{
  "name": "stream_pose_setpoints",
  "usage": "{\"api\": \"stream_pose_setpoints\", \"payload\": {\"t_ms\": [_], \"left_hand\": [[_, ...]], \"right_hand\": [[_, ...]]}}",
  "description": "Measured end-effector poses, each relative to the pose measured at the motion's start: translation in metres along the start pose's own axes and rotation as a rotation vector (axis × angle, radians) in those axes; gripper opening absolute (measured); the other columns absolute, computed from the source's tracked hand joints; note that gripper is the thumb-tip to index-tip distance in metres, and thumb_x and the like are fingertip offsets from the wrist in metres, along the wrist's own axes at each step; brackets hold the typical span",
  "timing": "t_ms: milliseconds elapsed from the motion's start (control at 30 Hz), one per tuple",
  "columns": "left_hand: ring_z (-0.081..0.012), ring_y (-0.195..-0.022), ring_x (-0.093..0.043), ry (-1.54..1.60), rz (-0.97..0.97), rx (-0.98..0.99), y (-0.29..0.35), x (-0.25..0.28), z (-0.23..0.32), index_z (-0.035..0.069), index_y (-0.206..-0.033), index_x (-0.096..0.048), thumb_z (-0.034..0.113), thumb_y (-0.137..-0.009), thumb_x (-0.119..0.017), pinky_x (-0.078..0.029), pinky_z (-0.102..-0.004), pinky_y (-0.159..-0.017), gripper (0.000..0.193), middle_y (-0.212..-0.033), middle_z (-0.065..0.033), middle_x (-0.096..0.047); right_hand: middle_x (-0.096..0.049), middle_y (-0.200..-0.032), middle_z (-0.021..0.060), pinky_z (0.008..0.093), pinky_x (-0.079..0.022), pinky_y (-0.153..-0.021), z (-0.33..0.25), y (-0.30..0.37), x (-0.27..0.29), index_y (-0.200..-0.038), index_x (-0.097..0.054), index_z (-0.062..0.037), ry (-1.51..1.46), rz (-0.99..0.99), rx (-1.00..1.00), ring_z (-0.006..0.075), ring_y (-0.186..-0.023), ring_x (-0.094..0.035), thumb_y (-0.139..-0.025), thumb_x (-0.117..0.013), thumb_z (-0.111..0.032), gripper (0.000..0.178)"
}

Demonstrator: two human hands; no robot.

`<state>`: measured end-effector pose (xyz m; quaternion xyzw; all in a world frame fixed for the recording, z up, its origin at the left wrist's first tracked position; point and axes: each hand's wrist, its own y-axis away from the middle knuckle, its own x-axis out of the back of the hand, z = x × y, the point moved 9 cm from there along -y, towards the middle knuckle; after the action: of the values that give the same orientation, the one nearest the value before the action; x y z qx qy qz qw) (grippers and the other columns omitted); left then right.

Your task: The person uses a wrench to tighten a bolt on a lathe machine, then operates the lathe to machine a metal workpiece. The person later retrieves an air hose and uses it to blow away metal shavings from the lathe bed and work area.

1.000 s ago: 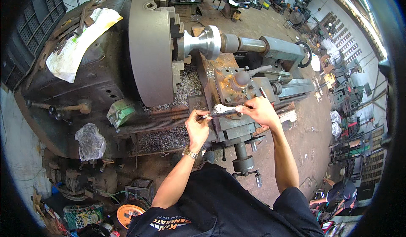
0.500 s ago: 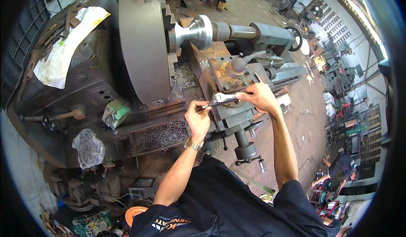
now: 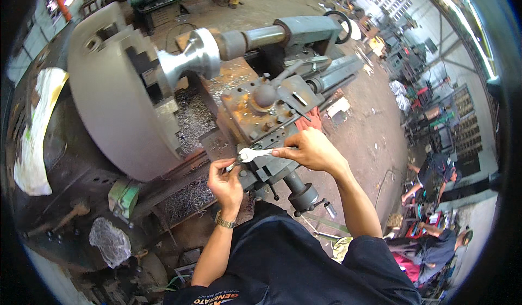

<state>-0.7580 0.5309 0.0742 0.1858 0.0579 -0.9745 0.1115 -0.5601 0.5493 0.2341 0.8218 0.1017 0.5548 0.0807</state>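
Observation:
My right hand (image 3: 312, 150) grips the shank of a silver open-ended spanner (image 3: 261, 152), which points left across the front of the lathe's carriage. At the spanner's jaw, my left hand (image 3: 225, 185) pinches a small metal piece (image 3: 231, 167), mostly covered by the fingers. Whether the jaw is seated on that piece I cannot tell. Beyond both hands sits the tool post (image 3: 266, 99) with its ball-ended clamp lever. A shiny flanged metal workpiece (image 3: 205, 52) is held between the big chuck (image 3: 117, 98) and the tailstock (image 3: 307, 32).
Metal chips (image 3: 193, 117) cover the lathe bed. A crank handle (image 3: 303, 197) juts out close to my body. Behind my right hand lies a red cloth (image 3: 309, 120). Clear plastic wrap (image 3: 110, 241) hangs at the lower left. Two people (image 3: 436, 174) are at the far right.
The view has swung, so the lathe sits further left and lower in the picture. Both hands keep their holds, with the spanner still by my left fingertips. A red cloth now shows behind my right hand.

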Motion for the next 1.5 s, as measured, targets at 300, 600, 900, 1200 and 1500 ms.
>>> {"api": "stream_pose_setpoints", "payload": {"t_ms": [300, 600, 900, 1200, 1500], "left_hand": [[-0.0135, -0.090, -0.056, -0.122, -0.018, -0.107, 0.001, 0.001, 0.004, 0.000, -0.096, -0.054, -0.007, -0.085, -0.070, -0.048, -0.0271, -0.082, 0.021, -0.099, -0.0073, -0.059], [-0.0149, -0.091, -0.057, -0.164, 0.007, -0.148, 0.003, -0.001, 0.007, 0.003, -0.093, -0.054, -0.001, -0.085, -0.073, -0.047, -0.0287, -0.086, 0.021, -0.097, -0.0077, -0.060], [-0.0139, -0.091, -0.050, -0.283, 0.045, -0.169, 0.008, 0.006, 0.002, 0.003, -0.099, -0.052, -0.006, -0.087, -0.065, -0.041, -0.0274, -0.086, 0.020, -0.100, -0.0023, -0.055], [-0.0195, -0.091, -0.049, -0.456, 0.037, -0.150, 0.001, 0.010, 0.003, 0.000, -0.100, -0.054, 0.004, -0.091, -0.068, -0.042, -0.0344, -0.086, 0.018, -0.098, -0.0066, -0.053], [-0.0183, -0.089, -0.056, -0.647, 0.025, -0.242, 0.008, -0.010, 0.027, -0.001, -0.099, -0.061, -0.001, -0.084, -0.072, -0.048, -0.0335, -0.083, 0.018, -0.096, -0.0072, -0.061]], "right_hand": [[-0.058, -0.061, 0.0084, 0.0305, -0.040, -0.054, 0.172, -0.018, 0.056, -0.081, -0.069, 0.0036, -0.466, 0.571, -0.170, 0.0108, -0.058, -0.049, -0.095, -0.065, -0.035, 0.041], [-0.068, -0.099, 0.0260, 0.0463, -0.051, -0.082, 0.254, -0.087, 0.005, -0.104, -0.065, -0.0007, -0.386, 0.629, -0.235, 0.0424, -0.095, -0.066, -0.087, -0.072, -0.022, 0.028], [-0.057, -0.120, 0.0204, 0.0439, -0.047, -0.097, 0.246, -0.080, 0.000, -0.116, -0.066, -0.0024, -0.280, 0.672, -0.079, 0.0388, -0.112, -0.057, -0.083, -0.070, -0.014, 0.034], [-0.055, -0.113, 0.0223, 0.0472, -0.048, -0.084, 0.169, -0.071, -0.036, -0.110, -0.055, -0.0022, -0.003, 0.662, 0.117, 0.0373, -0.103, -0.056, -0.074, -0.064, -0.002, 0.037], [-0.060, -0.069, 0.0212, 0.0457, -0.050, -0.055, 0.201, -0.113, -0.045, -0.083, -0.064, 0.0043, -0.189, 0.424, 0.075, 0.0347, -0.063, -0.060, -0.070, -0.062, -0.006, 0.016]]}}
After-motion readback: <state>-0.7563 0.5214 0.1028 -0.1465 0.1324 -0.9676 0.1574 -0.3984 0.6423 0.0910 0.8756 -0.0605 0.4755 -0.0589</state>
